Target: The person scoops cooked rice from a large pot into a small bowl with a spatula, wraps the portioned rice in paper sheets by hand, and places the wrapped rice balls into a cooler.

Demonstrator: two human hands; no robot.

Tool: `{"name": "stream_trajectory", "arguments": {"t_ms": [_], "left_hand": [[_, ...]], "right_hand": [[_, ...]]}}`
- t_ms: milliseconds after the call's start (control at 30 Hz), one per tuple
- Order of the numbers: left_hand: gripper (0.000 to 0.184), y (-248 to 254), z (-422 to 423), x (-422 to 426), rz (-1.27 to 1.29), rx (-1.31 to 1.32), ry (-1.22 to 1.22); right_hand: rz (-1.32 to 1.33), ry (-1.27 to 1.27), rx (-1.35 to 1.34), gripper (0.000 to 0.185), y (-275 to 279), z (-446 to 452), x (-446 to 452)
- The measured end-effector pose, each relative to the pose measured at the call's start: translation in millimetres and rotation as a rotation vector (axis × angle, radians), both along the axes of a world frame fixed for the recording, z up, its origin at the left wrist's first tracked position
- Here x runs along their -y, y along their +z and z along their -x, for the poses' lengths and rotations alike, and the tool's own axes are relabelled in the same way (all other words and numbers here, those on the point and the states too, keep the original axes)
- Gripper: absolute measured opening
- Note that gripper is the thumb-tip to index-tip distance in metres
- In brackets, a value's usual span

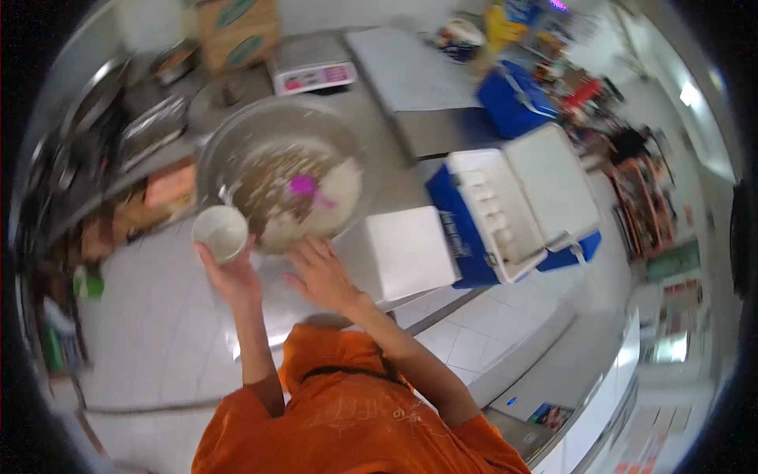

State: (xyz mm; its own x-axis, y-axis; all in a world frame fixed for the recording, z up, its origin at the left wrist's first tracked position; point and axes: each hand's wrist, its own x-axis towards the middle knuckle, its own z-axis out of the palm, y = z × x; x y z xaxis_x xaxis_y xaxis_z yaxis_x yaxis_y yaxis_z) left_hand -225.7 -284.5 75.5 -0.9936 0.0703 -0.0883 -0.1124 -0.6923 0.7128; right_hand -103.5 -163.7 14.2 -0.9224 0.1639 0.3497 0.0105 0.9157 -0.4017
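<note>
Left fingers (pixel 207 260) clamp a pale, round-mouthed cup (pixel 221 235) beside the wide metal bowl (pixel 264 126); right fingers (pixel 317 251), slightly apart, by its rim!

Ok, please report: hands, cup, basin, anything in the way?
Left hand grips cup. Right hand open, at near rim of basin. Purple item in basin, possibly in the way.
</note>
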Motion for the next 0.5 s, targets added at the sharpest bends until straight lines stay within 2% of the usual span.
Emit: {"name": "stream_trajectory", "arguments": {"t_ms": [67,133,233,333,433,500], "left_hand": [[0.063,3,-5,27,-0.051,-0.003,0.047],[0.063,-21,-3,59,0.135,-0.045,0.091],[0.065,-48,-28,96,0.377,-0.027,0.184],[0.068,-56,-38,98,0.508,-0.030,0.281],[0.075,-69,-40,80,0.666,-0.095,0.339],[0.085,-59,-36,54,0.736,-0.139,0.356]], "right_hand": [[-0.042,0.020,-0.003,0.049,-10,10,17],[-0.076,-0.017,-0.079,0.043,-6,10,16],[-0.070,0.032,-0.017,0.038,7,0,10],[0.070,0.124,0.251,0.040,21,-11,-7],[0.477,-0.007,0.872,0.038,67,25,-41],[0.202,-0.047,0.738,0.033,39,59,-76]]}}
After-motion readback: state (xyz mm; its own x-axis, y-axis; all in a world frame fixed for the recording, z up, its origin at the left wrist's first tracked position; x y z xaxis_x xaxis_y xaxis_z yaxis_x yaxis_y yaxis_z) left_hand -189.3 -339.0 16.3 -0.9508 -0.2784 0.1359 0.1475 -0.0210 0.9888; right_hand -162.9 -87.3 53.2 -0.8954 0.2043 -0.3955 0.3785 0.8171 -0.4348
